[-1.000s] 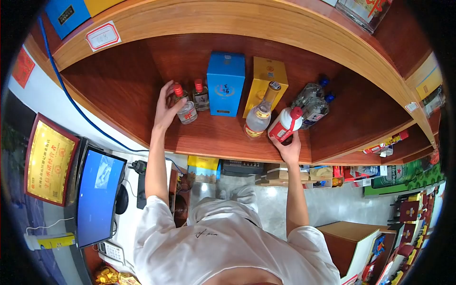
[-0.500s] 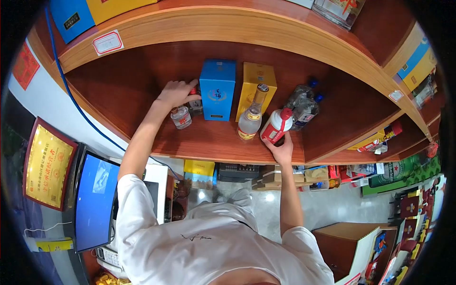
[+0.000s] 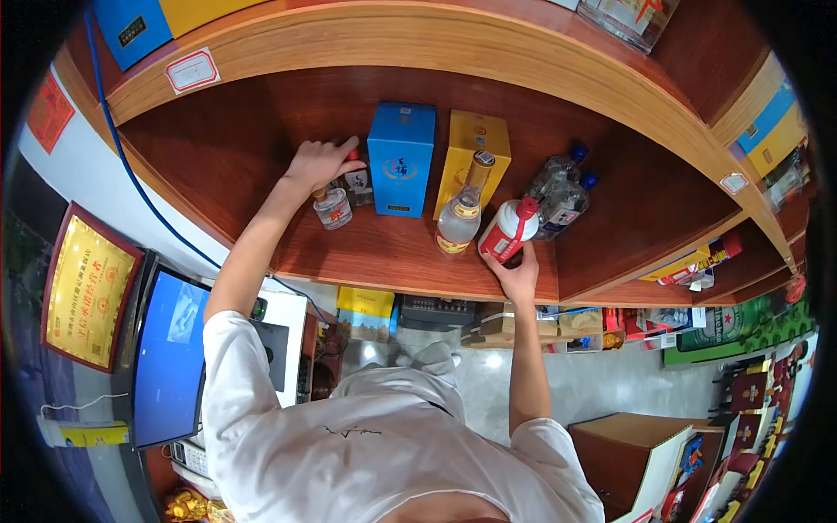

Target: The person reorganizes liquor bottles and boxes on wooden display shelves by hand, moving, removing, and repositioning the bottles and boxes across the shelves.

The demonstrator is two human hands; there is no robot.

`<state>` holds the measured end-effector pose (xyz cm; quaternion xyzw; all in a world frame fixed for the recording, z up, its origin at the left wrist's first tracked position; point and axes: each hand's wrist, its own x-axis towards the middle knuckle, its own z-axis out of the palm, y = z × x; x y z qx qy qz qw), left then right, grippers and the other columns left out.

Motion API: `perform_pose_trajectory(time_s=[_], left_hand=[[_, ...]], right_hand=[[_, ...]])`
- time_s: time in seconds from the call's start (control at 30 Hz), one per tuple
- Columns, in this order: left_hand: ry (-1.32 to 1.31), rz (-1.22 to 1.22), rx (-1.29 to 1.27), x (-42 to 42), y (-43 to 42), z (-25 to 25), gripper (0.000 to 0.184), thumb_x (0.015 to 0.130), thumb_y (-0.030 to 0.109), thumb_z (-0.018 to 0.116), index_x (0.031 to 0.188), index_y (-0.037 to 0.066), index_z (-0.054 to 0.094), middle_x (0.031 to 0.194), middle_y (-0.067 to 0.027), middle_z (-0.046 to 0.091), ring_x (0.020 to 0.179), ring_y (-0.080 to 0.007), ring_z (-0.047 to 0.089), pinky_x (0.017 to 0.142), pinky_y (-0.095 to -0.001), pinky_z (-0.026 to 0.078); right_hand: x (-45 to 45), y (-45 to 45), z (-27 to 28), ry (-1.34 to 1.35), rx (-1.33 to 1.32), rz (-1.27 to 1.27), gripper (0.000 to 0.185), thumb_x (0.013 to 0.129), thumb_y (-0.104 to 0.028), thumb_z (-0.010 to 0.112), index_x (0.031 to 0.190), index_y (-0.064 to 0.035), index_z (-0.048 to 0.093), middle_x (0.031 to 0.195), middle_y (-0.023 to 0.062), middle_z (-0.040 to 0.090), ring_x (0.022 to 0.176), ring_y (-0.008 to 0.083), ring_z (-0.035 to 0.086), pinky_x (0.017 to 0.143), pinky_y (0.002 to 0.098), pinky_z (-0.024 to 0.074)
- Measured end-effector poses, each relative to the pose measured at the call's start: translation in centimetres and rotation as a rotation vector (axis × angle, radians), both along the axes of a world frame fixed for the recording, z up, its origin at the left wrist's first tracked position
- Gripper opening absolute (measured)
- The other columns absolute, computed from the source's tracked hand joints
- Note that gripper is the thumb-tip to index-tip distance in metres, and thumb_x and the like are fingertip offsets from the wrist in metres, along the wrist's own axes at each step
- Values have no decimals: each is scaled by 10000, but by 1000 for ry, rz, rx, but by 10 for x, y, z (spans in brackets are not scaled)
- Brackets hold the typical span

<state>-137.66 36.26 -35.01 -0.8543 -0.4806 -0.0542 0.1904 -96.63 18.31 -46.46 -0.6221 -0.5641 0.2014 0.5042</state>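
My left hand (image 3: 318, 163) reaches into the shelf at the left. Its thumb stretches out by the red cap of a small clear bottle (image 3: 357, 181), while the other fingers are largely hidden. A second small clear bottle (image 3: 333, 211) stands just in front, below the wrist. My right hand (image 3: 519, 277) grips the lower part of a white bottle (image 3: 509, 232) with a red cap and red label, which leans at the shelf's front edge. Beside it is a taller clear bottle (image 3: 459, 224) with a gold neck. Behind are a blue box (image 3: 401, 161) and a yellow box (image 3: 486, 139).
Two clear bottles with blue caps (image 3: 562, 196) stand right of the white bottle. A blue cable (image 3: 144, 187) runs down the left side. The upper shelf edge (image 3: 418, 45) arches above my arms. A monitor (image 3: 170, 357) stands at lower left.
The left thumb has lifted and straightened near the red cap. My right hand stays on the white bottle, and the bottles and boxes keep their places. The view has shifted slightly.
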Motion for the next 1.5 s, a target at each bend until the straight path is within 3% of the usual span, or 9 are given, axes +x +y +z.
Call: perform_pose_trajectory(time_s=[0.4,0.7,0.9,1.0,1.1,1.17,1.2,1.3,1.5], left_hand=[[-100,82,-157,-15,17,16,720,962,650,521,1323,28,552,917,-234,714,936,-439,685,826,-527,545],[-190,172,-83,-26,-7,79,595,969,629,524,1224,93,573,877,-225,719,884,-436,695,796,-521,551],[-221,165,11,-34,-15,105,589,968,631,522,1232,108,585,865,-216,718,881,-437,695,815,-527,538],[-200,153,82,-25,-28,127,579,953,613,563,1252,119,591,856,-211,718,871,-444,694,819,-533,540],[-196,62,235,-19,-37,136,569,924,571,647,1288,136,594,905,-218,717,902,-464,681,813,-529,551],[-185,-67,406,-24,-31,132,594,920,580,646,1315,141,585,977,-228,714,978,-469,667,867,-530,538],[-178,-36,354,-27,-29,131,647,908,601,649,1363,148,575,1125,-231,692,1103,-464,630,958,-524,506],[-176,1,292,-25,-37,137,664,899,616,648,1337,120,596,1314,-219,602,1216,-453,572,1026,-517,475],[-226,-115,397,-26,-39,136,652,866,579,720,1315,114,635,1251,-182,666,1160,-423,619,972,-500,504]], right_hand=[[4,2,-6,-37,11,-12,698,694,-326,923,1237,-15,615,1147,173,691,1065,317,671,925,414,518],[9,5,-18,-106,7,-10,822,682,-384,922,1330,-25,566,1235,168,640,1118,327,616,957,406,493],[-33,-56,49,-51,299,-333,526,804,-89,836,1269,-12,604,1230,129,637,1020,207,601,852,338,497],[-91,-61,70,157,400,53,239,847,-59,795,1056,1,696,1015,93,685,786,147,649,699,267,515],[-145,-41,93,156,227,345,363,829,-131,827,1146,-17,690,1037,120,690,809,182,680,719,294,556],[-179,-13,106,161,247,420,476,813,-131,838,1226,3,644,1187,174,660,968,272,699,823,336,585],[-192,-1,116,92,232,444,543,831,-161,822,1303,-7,605,1275,189,617,1045,297,682,901,372,590],[-222,36,135,-10,427,470,748,852,-195,790,1480,-18,425,1441,248,459,1307,416,506,1105,445,442],[-241,110,186,-258,605,336,826,827,-174,793,1515,-24,361,1486,271,425,1396,480,380,1169,493,356]])
